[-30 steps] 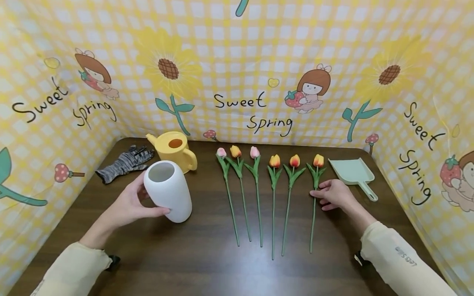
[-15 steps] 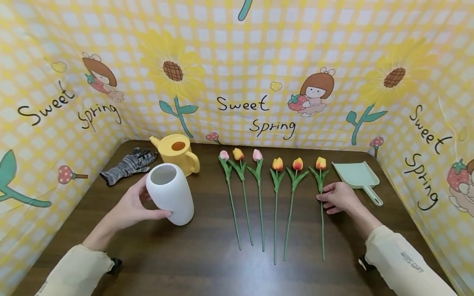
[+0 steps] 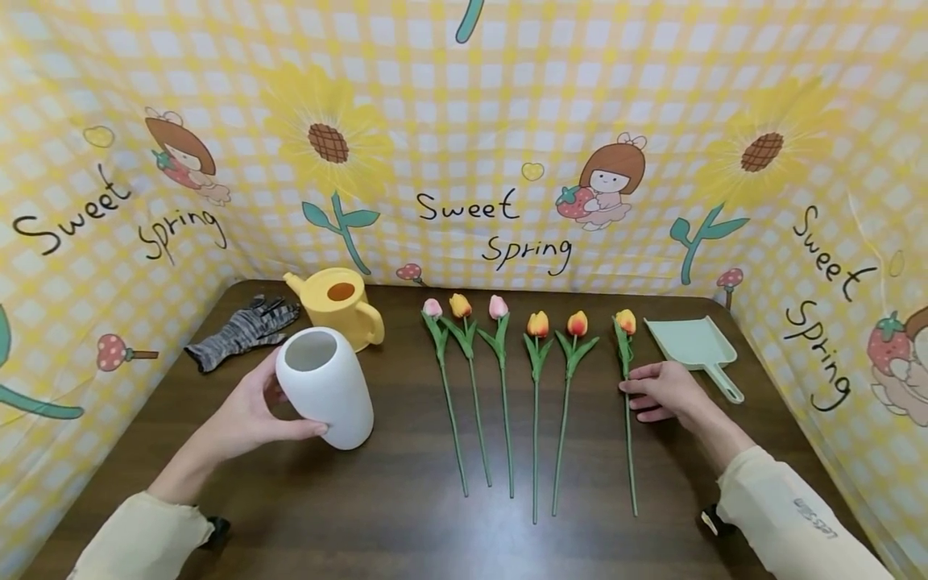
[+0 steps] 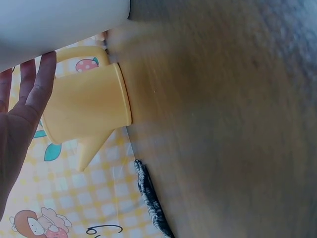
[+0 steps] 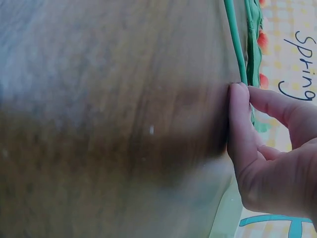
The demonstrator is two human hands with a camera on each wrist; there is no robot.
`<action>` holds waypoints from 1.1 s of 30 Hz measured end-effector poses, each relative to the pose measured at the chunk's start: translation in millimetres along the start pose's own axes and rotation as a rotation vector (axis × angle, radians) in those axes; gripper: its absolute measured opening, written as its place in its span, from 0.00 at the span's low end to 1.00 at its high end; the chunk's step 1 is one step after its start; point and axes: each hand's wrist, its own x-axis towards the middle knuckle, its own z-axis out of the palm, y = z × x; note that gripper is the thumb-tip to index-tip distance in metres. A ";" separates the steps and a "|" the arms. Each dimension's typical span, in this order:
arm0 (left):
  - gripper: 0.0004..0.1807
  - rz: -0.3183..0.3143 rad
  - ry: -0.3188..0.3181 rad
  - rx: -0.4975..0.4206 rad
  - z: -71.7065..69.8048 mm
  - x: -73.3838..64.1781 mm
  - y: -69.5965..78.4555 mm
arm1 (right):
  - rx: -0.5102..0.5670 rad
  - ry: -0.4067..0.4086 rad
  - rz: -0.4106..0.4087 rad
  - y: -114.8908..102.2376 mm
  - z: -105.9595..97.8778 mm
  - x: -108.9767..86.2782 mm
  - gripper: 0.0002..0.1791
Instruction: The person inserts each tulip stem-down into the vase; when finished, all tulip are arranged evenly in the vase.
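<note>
My left hand [image 3: 246,415] grips a smooth white vase [image 3: 339,403] from its left side, thumb across the front and fingers behind. The vase's round mouth faces up and I see down into it. In the left wrist view, fingers [image 4: 42,84] lie against the white wall of the vase [image 4: 59,25]. On the right, my right hand [image 3: 670,391] pinches the green stem of an orange-yellow tulip [image 3: 627,323] just below its leaves. The right wrist view shows thumb and forefinger meeting at the stem [image 5: 237,44].
Several pink and orange tulips [image 3: 536,326] lie side by side mid-table, stems toward me. Behind the vase stands a yellow watering can [image 3: 333,310], with a grey knitted glove [image 3: 242,334] to its left. A pale green dustpan [image 3: 692,342] lies beyond the right hand. Patterned cloth surrounds the table [image 3: 435,540].
The right hand has shifted slightly right with the tulip; its stem's lower end swung right and the flower turned, its leaves now bunched together. The left hand keeps its grip on the vase.
</note>
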 end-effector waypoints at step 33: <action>0.60 0.017 -0.023 -0.006 -0.9 1.5 3.1 | 0.301 -0.283 -0.035 -2.6 -22.6 -21.8 0.14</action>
